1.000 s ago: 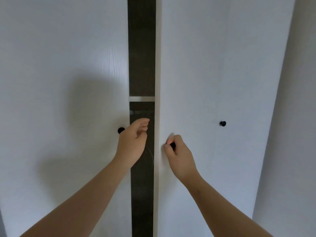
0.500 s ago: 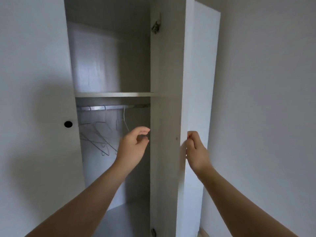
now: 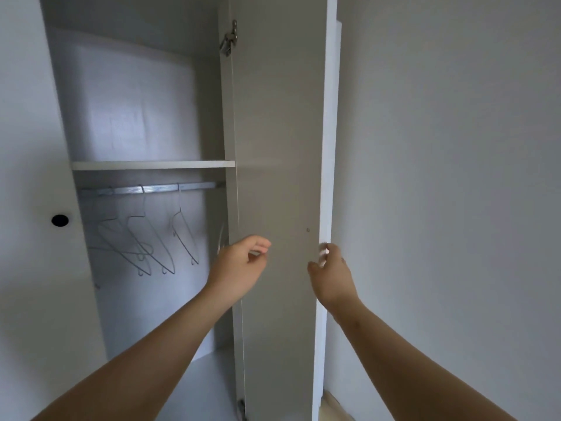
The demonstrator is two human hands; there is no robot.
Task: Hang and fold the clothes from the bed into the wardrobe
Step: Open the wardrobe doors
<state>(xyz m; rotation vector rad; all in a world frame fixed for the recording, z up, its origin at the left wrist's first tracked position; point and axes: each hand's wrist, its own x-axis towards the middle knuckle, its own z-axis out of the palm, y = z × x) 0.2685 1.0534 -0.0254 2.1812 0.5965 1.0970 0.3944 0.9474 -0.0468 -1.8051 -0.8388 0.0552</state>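
At the wardrobe (image 3: 136, 117), the right hand (image 3: 331, 275) grips the free edge of the right door (image 3: 273, 147), a stiff and probably light panel best held there. The left hand (image 3: 239, 265) hangs loosely curled, holding nothing. Wire hangers (image 3: 151, 241) hang from the rail (image 3: 158, 188) under a shelf (image 3: 151, 165). No clothes are in view.

door (image 3: 276, 147): matt laminate | rail (image 3: 151, 188): shiny metal | hangers (image 3: 151, 238): thin wire
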